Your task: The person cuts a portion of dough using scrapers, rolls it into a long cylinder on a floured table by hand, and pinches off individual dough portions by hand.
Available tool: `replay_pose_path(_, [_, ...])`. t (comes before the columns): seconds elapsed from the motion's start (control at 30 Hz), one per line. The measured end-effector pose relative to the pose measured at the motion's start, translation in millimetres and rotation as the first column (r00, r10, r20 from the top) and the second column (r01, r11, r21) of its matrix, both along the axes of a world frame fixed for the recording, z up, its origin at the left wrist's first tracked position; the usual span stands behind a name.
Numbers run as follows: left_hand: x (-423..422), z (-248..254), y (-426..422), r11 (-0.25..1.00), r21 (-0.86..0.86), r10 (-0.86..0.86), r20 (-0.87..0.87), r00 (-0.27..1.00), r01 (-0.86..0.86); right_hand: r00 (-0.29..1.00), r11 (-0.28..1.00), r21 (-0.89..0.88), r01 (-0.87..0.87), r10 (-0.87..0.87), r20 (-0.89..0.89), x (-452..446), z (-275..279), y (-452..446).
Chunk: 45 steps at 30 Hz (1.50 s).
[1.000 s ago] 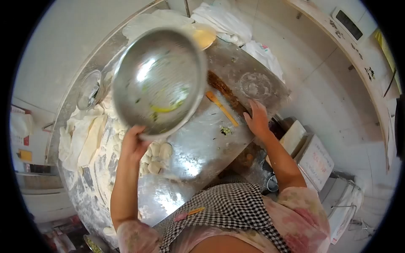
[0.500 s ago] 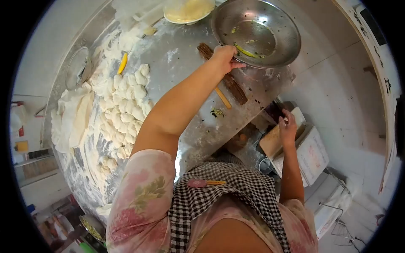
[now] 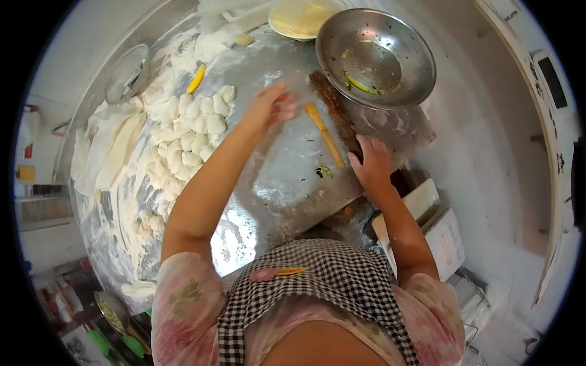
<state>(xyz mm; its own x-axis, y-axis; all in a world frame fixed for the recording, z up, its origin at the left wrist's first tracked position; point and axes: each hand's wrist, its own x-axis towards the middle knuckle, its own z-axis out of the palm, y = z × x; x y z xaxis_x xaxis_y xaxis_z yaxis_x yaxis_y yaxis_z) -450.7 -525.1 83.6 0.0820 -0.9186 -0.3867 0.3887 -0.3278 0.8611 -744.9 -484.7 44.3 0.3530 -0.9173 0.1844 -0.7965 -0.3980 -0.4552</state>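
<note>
My left hand (image 3: 268,110) is raised over the metal tabletop, fingers apart and a little blurred, holding nothing. My right hand (image 3: 372,163) is at the near end of a dark brown, rough, bristly brush (image 3: 334,107), thumb on one side and fingers on the other; its grip is partly hidden. Between my hands lies a short wooden stick (image 3: 325,135), with a small pile of green scraps (image 3: 323,171) below it. A steel bowl (image 3: 415,73) with green and yellow bits inside stands beyond the brush.
Many white dough pieces (image 3: 194,141) lie on flour at the left, near a yellow-handled tool (image 3: 196,79) and dough sheets (image 3: 116,152). A plate of yellow food (image 3: 305,18) stands at the back. Boxes (image 3: 444,241) are below the table's right edge.
My left hand has let go of the steel bowl and moved left. My right hand has come up from beside the boxes to the brush. The view has shifted slightly.
</note>
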Motion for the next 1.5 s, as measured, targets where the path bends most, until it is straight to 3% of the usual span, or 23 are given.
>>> replay_pose_path(0.1, [39, 20, 75, 0.991, 0.032, 0.119, 0.248, 0.961, -0.131, 0.995, 0.999, 0.026, 0.032, -0.029, -0.097, 17, -9, -15])
replay_pose_path(0.2, [75, 10, 153, 0.949, 0.03, 0.29, 0.299, 0.909, -0.313, 0.98, 0.963, -0.269, -0.019, -0.035, -0.195, 27, 3, -20])
replay_pose_path(0.3, [93, -4, 227, 0.856, 0.058, 0.457, 0.381, 0.804, -0.514, 0.92, 0.989, 0.129, -0.071, 0.115, -0.374, 46, 11, -19])
replay_pose_path(0.37, [123, -56, 283, 0.828, 0.081, 0.542, 0.135, 0.829, -0.555, 0.886, 0.981, 0.192, -0.013, 0.1, -0.452, 53, -9, -20])
replay_pose_path(0.4, [119, -52, 304, 0.789, 0.08, 0.593, 0.157, 0.79, -0.609, 0.867, 0.975, 0.221, -0.003, 0.113, -0.486, 63, -16, -21])
replay_pose_path(0.47, [92, -27, 333, 0.711, 0.091, 0.663, 0.243, 0.708, -0.697, 0.967, 0.947, 0.288, -0.139, 0.193, -0.166, 82, 30, -12])
replay_pose_path(0.5, [79, -18, 343, 0.678, 0.089, 0.695, 0.246, 0.675, -0.73, 0.935, 0.95, 0.307, -0.06, 0.162, -0.316, 76, -1, -31])
replay_pose_path(0.6, [55, -23, 366, 0.636, 0.155, 0.748, 0.115, 0.653, -0.756, 0.828, 0.983, 0.135, -0.121, 0.175, -0.532, 67, 15, -33])
replay_pose_path(0.67, [49, -19, 377, 0.607, 0.207, 0.767, 0.098, 0.634, -0.767, 0.861, 0.978, 0.075, -0.197, 0.209, -0.463, 64, 11, -36])
replay_pose_path(0.7, [46, -17, 380, 0.605, 0.187, 0.791, -0.03, 0.612, -0.774, 0.836, 0.982, 0.084, -0.168, 0.187, -0.516, 59, 11, -38])
replay_pose_path(0.77, [60, -27, 400, 0.548, 0.182, 0.834, -0.05, 0.549, -0.816, 0.762, 0.986, 0.08, -0.147, 0.165, -0.627, 75, 8, -34])
replay_pose_path(0.93, [85, -20, 468, 0.616, 0.131, 0.744, 0.227, 0.629, -0.777, 0.727, 0.984, -0.077, -0.162, 0.066, -0.683, 87, 39, -25])
replay_pose_path(1.03, [98, -32, 518, 0.613, 0.01, 0.681, 0.501, 0.534, -0.79, 0.725, 0.941, -0.287, -0.179, -0.071, -0.685, 66, 59, -74])
replay_pose_path(1.1, [119, -45, 559, 0.687, -0.111, 0.461, 0.83, 0.313, -0.718, 0.78, 0.709, -0.595, -0.378, -0.102, -0.618, 23, 61, -144])
replay_pose_path(1.13, [129, -28, 572, 0.69, -0.036, 0.342, 0.896, 0.282, -0.723, 0.772, 0.778, -0.549, -0.305, -0.136, -0.621, 44, 100, -127])
replay_pose_path(1.2, [165, -44, 617, 0.81, -0.166, 0.098, 0.984, -0.149, -0.563, 0.841, 0.83, -0.502, -0.243, -0.078, -0.535, 110, 149, -73])
replay_pose_path(1.23, [179, -30, 630, 0.792, -0.057, 0.034, 0.998, -0.049, -0.608, 0.901, 0.823, -0.508, -0.254, 0.011, -0.433, 133, 153, -56])
replay_pose_path(1.27, [205, -46, 655, 0.855, -0.044, -0.073, 0.976, -0.204, -0.517, 0.906, 0.839, -0.436, -0.324, 0.143, -0.398, 168, 146, -25])
replay_pose_path(1.33, [238, -61, 681, 0.894, 0.074, -0.216, 0.936, -0.28, -0.442, 0.829, 0.887, -0.033, -0.461, 0.418, -0.372, 249, 118, 74])
replay_pose_path(1.4, [271, -45, 691, 0.854, 0.22, -0.323, 0.935, -0.148, -0.471, 0.722, 0.791, 0.317, -0.523, 0.609, -0.328, 328, 79, 190])
replay_pose_path(1.43, [281, -41, 696, 0.862, 0.266, -0.356, 0.924, -0.142, -0.432, 0.421, 0.523, 0.256, -0.813, 0.832, -0.361, 343, 14, 217])
replay_pose_path(1.47, [286, -26, 699, 0.861, 0.319, -0.413, 0.893, -0.178, -0.395, 0.227, 0.265, 0.228, -0.937, 0.957, -0.179, 362, 16, 264])
replay_pose_path(1.5, [296, -27, 706, 0.927, 0.235, -0.308, 0.921, -0.239, -0.29, -0.023, -0.021, 0.178, -0.984, 1.0, -0.012, 381, 19, 311])
